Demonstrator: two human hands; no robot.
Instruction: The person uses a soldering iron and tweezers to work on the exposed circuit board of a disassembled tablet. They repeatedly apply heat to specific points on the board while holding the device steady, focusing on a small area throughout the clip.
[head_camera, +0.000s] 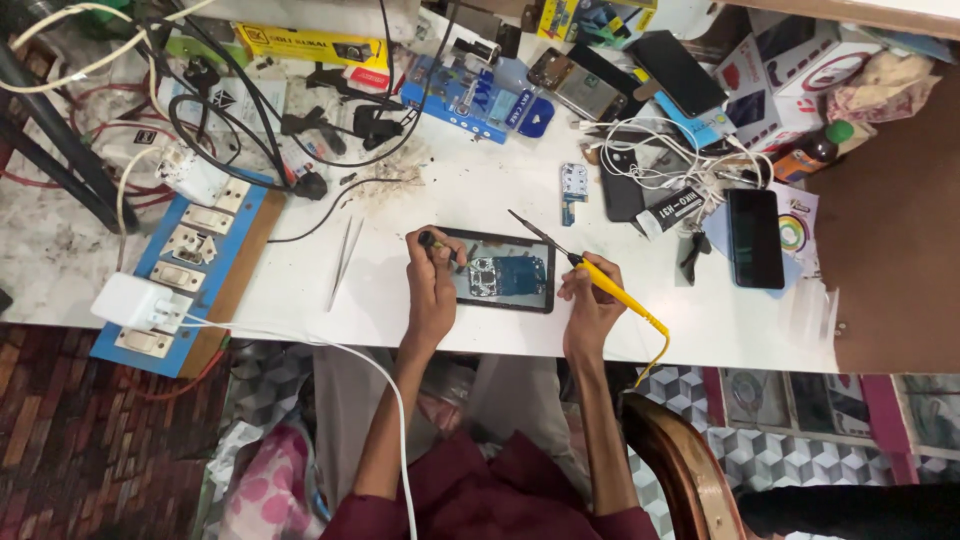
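Here the left hand (432, 290) pinches a small tool (437, 243), right hand (590, 300) clasps a yellow soldering iron (610, 287), blue package (470, 98) beyond.

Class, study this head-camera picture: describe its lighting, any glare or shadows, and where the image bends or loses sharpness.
Head view: bright, even light falls on the white worktable; the opened phone with a blue circuit board shows pale glare on its glass; the left hand and the right hand, holding the yellow-handled soldering iron, cast only soft shadows; the table edge bows slightly, and the corners look softer and darker.

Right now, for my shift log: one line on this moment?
left hand: small tool | right hand: yellow soldering iron | opened phone
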